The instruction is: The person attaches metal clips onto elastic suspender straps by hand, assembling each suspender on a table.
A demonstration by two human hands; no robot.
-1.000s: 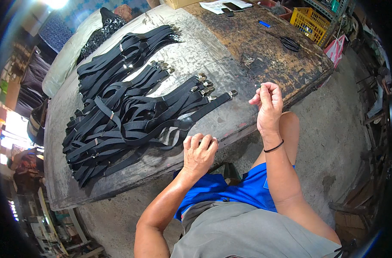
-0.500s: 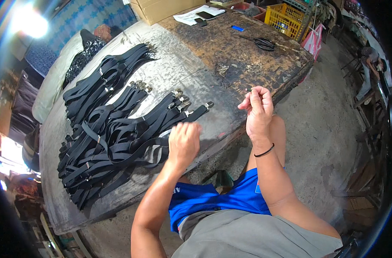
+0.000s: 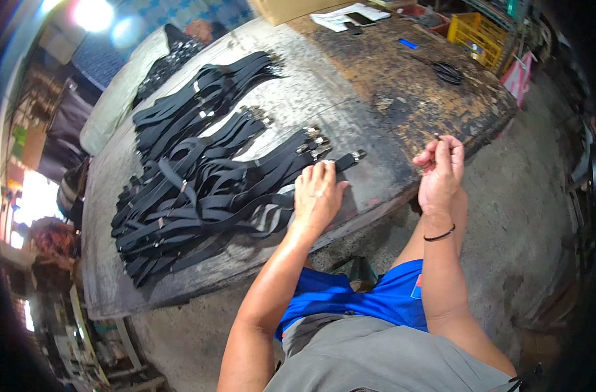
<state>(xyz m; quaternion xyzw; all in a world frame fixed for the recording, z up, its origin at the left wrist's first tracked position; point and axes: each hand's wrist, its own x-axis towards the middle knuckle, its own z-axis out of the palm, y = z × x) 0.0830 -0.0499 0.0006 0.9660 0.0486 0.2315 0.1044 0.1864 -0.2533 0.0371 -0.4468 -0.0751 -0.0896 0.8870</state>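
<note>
Black elastic suspender straps [image 3: 210, 204] with shiny metal clips [image 3: 319, 140] lie in a broad heap on the worn table. My left hand [image 3: 317, 196] rests at the near right edge of this heap, palm down, thumb apart and fingers stretched over the straps. Just beyond its fingertips, one strap end [image 3: 346, 161] sticks out to the right with its clip. Off the table's front edge, my right hand [image 3: 440, 171] is raised with thumb and fingertips pinched together. A tiny dark thing shows at those fingertips, too small to name.
Another bundle of black straps [image 3: 213, 88] lies farther back. Toward the far right are black-handled scissors [image 3: 447, 72], a small blue object [image 3: 408, 44], a phone [image 3: 363, 19] and papers [image 3: 327, 20]. A yellow crate [image 3: 474, 39] stands past the table's far corner.
My left hand has uncurled and reached forward to the strap ends. The right hand keeps its pinch. The whole view has shifted, so the table appears farther right and higher.
</note>
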